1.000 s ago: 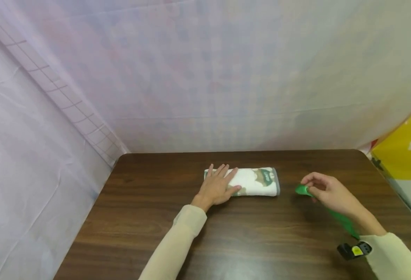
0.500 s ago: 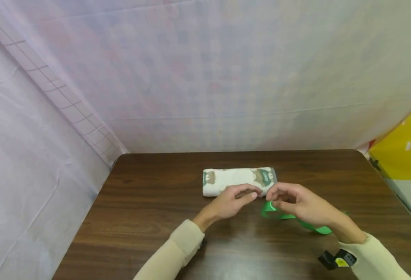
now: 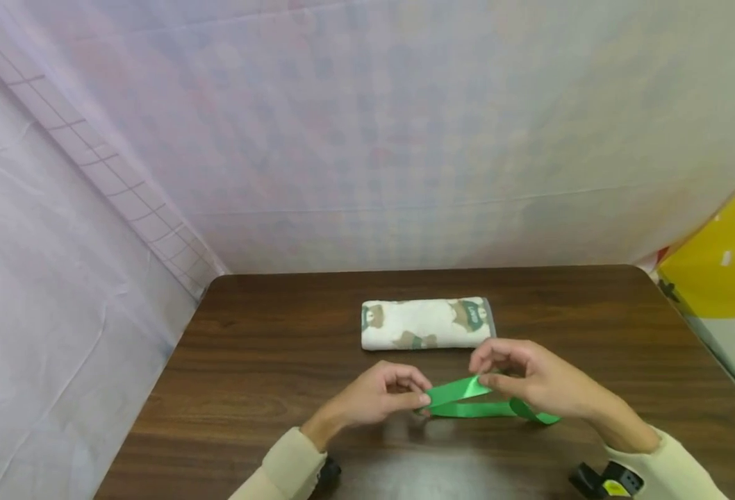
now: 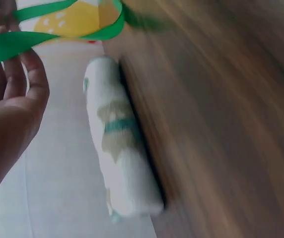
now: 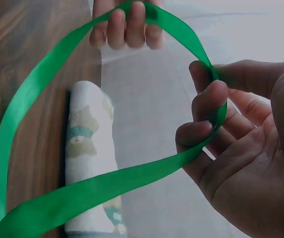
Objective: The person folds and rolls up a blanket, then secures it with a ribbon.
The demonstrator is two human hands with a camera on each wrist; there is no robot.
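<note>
A green satin ribbon (image 3: 455, 393) hangs in a loop between my two hands, above the front half of the table. My left hand (image 3: 376, 394) pinches it between thumb and fingers on the left. On the other side my right hand (image 3: 539, 382) pinches it too; in the right wrist view the ribbon (image 5: 97, 186) runs between that thumb and the curled fingers (image 5: 209, 101). A rolled white towel (image 3: 426, 325) with brown bears and green patches lies just behind both hands, touched by neither. Part of the towel's near right corner sits close to the right hand's fingers.
The dark wood table (image 3: 267, 347) ends at a pale sheet (image 3: 367, 173) hung along its back. Another white sheet (image 3: 42, 312) hangs on the left. A yellow panel with white marks (image 3: 717, 257) stands beyond the right edge. Black wrist gear (image 3: 608, 480) sits at my right cuff.
My left hand has left the towel, come toward me and taken hold of the ribbon. My right hand has brought the ribbon leftward and nearer. The towel has stayed about where it was.
</note>
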